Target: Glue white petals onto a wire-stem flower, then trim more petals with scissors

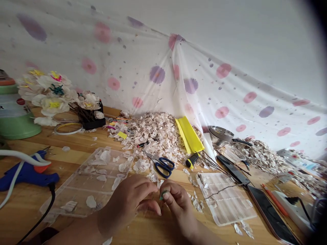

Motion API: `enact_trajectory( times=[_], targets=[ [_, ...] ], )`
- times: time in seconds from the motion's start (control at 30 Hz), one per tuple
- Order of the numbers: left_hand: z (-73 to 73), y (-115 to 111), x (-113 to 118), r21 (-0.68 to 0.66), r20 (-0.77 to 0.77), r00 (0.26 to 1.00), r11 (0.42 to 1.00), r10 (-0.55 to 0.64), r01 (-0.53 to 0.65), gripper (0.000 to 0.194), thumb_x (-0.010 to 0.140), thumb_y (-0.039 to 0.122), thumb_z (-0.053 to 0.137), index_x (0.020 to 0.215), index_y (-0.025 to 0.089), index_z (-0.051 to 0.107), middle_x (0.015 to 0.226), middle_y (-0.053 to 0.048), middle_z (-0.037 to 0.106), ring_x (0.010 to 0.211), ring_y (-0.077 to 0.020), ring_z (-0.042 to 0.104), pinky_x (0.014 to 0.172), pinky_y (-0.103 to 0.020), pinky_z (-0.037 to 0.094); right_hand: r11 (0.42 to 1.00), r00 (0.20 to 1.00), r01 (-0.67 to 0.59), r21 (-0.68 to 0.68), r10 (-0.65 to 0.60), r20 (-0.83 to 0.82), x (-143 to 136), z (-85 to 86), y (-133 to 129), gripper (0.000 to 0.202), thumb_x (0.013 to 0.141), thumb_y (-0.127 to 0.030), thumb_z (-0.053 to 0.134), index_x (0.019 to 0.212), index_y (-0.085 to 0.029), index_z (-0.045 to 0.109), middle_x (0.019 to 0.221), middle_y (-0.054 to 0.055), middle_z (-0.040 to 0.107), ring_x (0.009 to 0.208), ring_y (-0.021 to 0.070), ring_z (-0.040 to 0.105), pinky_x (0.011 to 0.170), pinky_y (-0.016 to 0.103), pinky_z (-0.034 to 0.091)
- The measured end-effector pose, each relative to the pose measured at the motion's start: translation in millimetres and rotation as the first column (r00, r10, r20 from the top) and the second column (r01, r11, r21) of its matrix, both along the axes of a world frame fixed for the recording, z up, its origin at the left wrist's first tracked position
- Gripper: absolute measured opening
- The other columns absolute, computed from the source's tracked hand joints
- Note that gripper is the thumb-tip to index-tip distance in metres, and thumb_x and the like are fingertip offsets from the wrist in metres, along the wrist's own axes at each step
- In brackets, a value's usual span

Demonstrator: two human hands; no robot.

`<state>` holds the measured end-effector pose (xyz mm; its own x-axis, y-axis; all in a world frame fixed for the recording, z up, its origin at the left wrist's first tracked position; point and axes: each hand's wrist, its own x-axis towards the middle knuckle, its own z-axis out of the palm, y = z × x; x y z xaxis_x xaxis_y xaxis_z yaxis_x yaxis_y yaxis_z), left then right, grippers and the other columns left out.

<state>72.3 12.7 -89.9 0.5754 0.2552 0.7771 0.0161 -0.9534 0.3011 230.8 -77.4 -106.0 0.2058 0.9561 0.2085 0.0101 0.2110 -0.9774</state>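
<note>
My right hand [177, 204] is closed in a pinch on a small green piece [163, 194] at the lower middle of the view. Just left of it is my left hand [135, 199], its thumb and fingers curved and apart, with nothing visible between them. Beyond both hands lie blue-handled scissors [163, 166], partly on a big heap of pale petal-like flakes [158, 129]. A clear divided tray [84, 183] with loose flakes is beside my left hand.
At left are a blue glue gun [28, 175], a green container [17, 115] and pale flowers [55, 98]. Yellow paper [189, 134] leans on the heap. A second clear tray [224, 200], a phone [270, 212] and a power strip [293, 211] lie at right.
</note>
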Motion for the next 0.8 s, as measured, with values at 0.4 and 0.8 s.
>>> enact_trajectory(
  times=[0.4, 0.8],
  targets=[
    [0.3, 1, 1, -0.015, 0.051, 0.999, 1.0, -0.001, 0.002, 0.032, 0.084, 0.051, 0.056, 0.085, 0.019, 0.058, 0.063, 0.002, 0.065, 0.055, -0.0108, 0.06, 0.053, -0.02, 0.044, 0.964, 0.942, -0.066, 0.257, -0.025, 0.334, -3, 13.2, -9, 0.032, 0.094, -0.04, 0.054, 0.075, -0.02, 0.069, 0.068, 0.002, 0.057, 0.068, 0.0163, 0.054, 0.063, 0.028, 0.042],
    [0.5, 1, 1, -0.049, 0.035, 0.998, 0.998, -0.045, 0.047, 0.037, 0.087, 0.054, 0.047, 0.083, 0.02, 0.06, 0.061, 0.003, 0.063, 0.054, -0.0093, 0.059, 0.052, -0.017, 0.044, 0.888, 0.966, -0.11, 0.446, -0.01, 0.258, -5, 14.5, -7, 0.016, 0.086, -0.034, 0.067, 0.079, -0.02, 0.073, 0.064, 0.001, 0.056, 0.061, 0.0142, 0.052, 0.057, 0.027, 0.042]
  ],
)
